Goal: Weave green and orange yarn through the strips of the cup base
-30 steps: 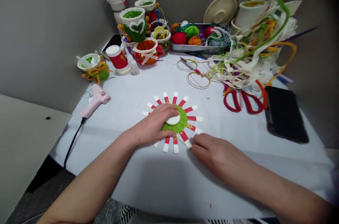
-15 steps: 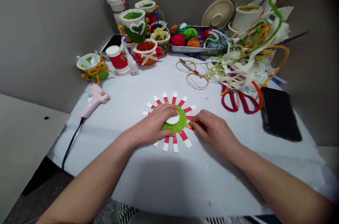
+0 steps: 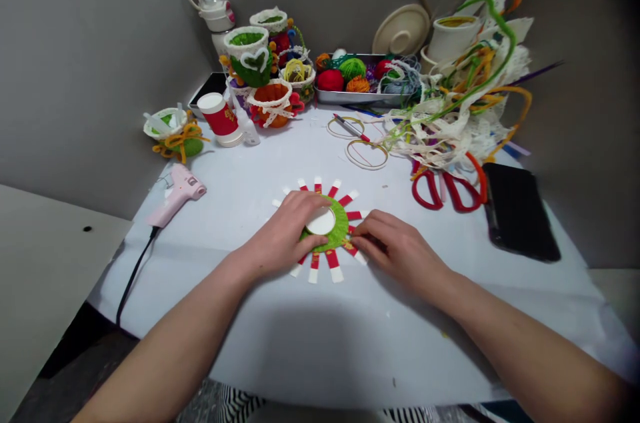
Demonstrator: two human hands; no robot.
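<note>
A paper cup cut into red and white strips [image 3: 333, 265] lies splayed like a wheel on the table, with a ring of green yarn [image 3: 341, 223] woven round its white round base [image 3: 321, 220]. My left hand [image 3: 287, 226] grips it from the left, fingers over the far side of the ring and thumb on the near side. On the right side, the thumb and forefinger of my right hand [image 3: 387, 240] are pinched together by the ring's edge, among the strips. Whatever is between those fingertips is too small to make out.
A pink glue gun [image 3: 177, 193] with a black cord lies left. Decorated yarn cups [image 3: 273, 103], a red and white paper cup [image 3: 220, 118] and a tray of yarn balls [image 3: 360, 98] stand behind. Right are red scissors [image 3: 450, 191], lace [image 3: 465, 123] and a black phone [image 3: 520, 210].
The splayed cup has turned slightly clockwise. My left thumb has moved further onto the green ring, and my right fingertips sit closer to it. The whole view has shifted a little.
</note>
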